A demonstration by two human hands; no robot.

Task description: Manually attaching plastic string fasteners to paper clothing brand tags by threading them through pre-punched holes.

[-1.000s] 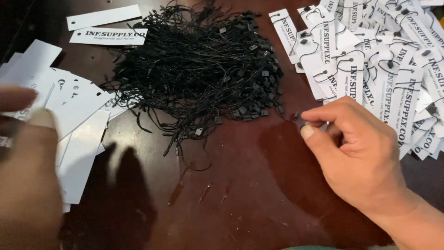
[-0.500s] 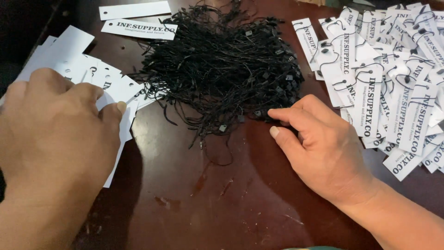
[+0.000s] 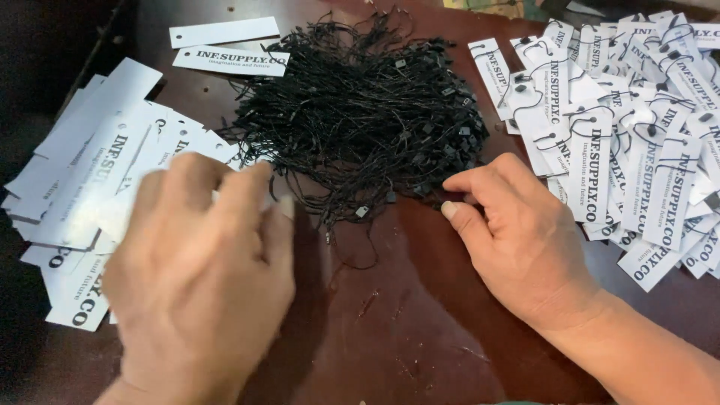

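A strung tag pile (image 3: 645,142) covers the dark wooden table (image 3: 420,330).

Tangled heap of strings (image 3: 367,112) dead centre on the table (image 3: 420,337). Loose tags (image 3: 90,187) fanned out to its left, partly under the left hand (image 3: 202,277). Strung tags (image 3: 637,127) piled on the right, just beyond the right hand (image 3: 517,232) at the heap's near edge. Two single tags (image 3: 225,45) behind, upper left.
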